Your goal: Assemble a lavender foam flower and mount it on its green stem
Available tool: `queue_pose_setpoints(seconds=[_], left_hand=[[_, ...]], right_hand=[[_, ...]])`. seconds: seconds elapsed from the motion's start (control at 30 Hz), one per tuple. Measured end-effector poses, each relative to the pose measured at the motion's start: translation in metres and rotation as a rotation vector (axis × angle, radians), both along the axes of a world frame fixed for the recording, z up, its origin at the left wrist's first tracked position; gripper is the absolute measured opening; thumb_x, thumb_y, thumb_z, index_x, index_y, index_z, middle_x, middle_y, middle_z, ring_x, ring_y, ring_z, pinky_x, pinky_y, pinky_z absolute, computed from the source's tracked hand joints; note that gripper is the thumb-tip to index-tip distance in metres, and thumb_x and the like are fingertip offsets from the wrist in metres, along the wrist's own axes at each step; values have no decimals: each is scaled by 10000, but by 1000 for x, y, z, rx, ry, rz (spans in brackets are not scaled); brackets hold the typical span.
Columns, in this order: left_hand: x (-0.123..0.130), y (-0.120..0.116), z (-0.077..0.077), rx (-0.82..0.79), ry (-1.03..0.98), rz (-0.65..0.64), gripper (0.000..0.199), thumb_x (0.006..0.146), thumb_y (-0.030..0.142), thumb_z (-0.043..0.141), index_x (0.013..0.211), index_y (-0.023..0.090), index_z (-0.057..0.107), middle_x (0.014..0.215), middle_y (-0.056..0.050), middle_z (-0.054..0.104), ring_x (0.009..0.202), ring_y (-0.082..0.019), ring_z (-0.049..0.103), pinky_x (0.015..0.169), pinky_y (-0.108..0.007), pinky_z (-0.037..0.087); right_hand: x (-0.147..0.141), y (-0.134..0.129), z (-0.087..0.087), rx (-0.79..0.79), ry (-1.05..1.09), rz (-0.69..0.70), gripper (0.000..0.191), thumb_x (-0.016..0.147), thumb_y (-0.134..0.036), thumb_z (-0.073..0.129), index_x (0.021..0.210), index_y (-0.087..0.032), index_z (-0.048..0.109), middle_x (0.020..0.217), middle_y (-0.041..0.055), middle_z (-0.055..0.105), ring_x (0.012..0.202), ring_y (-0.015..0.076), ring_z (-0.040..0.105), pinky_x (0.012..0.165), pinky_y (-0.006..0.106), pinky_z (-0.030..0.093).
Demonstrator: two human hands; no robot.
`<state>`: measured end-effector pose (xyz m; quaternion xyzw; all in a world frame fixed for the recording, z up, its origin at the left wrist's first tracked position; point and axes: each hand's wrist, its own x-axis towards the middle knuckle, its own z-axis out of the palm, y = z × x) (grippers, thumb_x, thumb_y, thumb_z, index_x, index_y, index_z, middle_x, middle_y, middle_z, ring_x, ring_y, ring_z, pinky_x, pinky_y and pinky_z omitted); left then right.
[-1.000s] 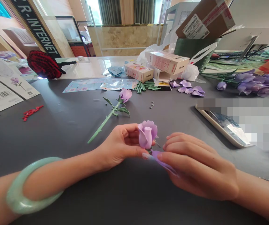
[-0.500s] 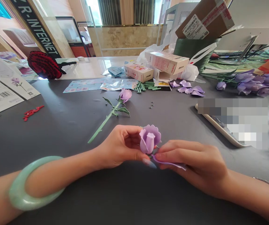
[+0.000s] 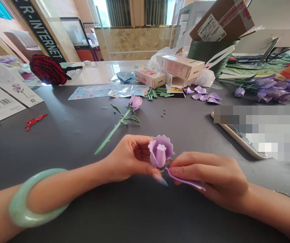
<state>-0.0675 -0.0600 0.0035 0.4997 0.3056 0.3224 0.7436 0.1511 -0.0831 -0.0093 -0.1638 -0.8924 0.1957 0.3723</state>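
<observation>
Between my hands, low over the dark table, is a partly built purple toy rose (image 3: 161, 155) with scalloped petals around a paler core. My left hand (image 3: 132, 158) is closed on its base from the left, and a bit of green shows under the bloom. In my right hand (image 3: 208, 172) a loose purple petal (image 3: 187, 182) is pinched between thumb and fingers, its inner end close to the rose's base. Whether the petal touches the base I cannot tell. Beyond my left hand lies a finished toy rose (image 3: 121, 121) with a green stem and leaves.
Small red pieces (image 3: 35, 122) lie at the left near printed sheets (image 3: 3, 91). Green stem pieces (image 3: 157, 93), loose purple petals (image 3: 205, 95) and cartons (image 3: 180, 66) sit at the back. A phone (image 3: 241, 136) and a bunch of purple roses (image 3: 276, 89) are at the right.
My right hand has shifted slightly right with the petal, which now shows more of its flat side. The rose in my left hand has moved slightly left and tilted a little.
</observation>
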Motion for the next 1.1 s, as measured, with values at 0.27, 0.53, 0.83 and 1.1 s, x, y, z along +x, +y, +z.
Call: queue_pose_setpoints(seconds=[0.27, 0.53, 0.83, 1.1], left_hand=[[0, -1, 0, 5, 12, 19, 382, 456, -85, 801, 777, 110, 734, 683, 17, 707, 626, -85, 631, 590, -145, 538], [0, -3, 0, 21, 61, 20, 359, 458, -38, 817, 767, 114, 715, 697, 12, 700, 659, -123, 647, 640, -223, 574], [0, -4, -2, 67, 122, 10, 358, 476, 52, 849, 796, 115, 702, 733, -7, 695, 704, -159, 657, 675, -263, 579], [1, -4, -1, 62, 65, -29, 357, 520, 8, 825, 836, 113, 696, 752, 10, 705, 702, -121, 657, 680, -213, 566]], right_hand=[[0, -2, 0, 178, -60, -42, 154, 985, -82, 445, 1005, -111, 595, 918, 94, 670, 803, 135, 636, 693, 221, 509], [0, -1, 0, 185, -100, 3, 158, 989, -83, 432, 1039, -113, 580, 951, 105, 655, 825, 155, 621, 705, 251, 506], [1, 0, 8, 175, -122, -14, 247, 1035, -164, 332, 986, -123, 570, 851, 84, 643, 744, 136, 595, 668, 241, 487], [-5, -2, 12, 15, -17, 32, 137, 1020, -184, 417, 974, -144, 539, 799, 33, 619, 725, 99, 562, 681, 189, 485]])
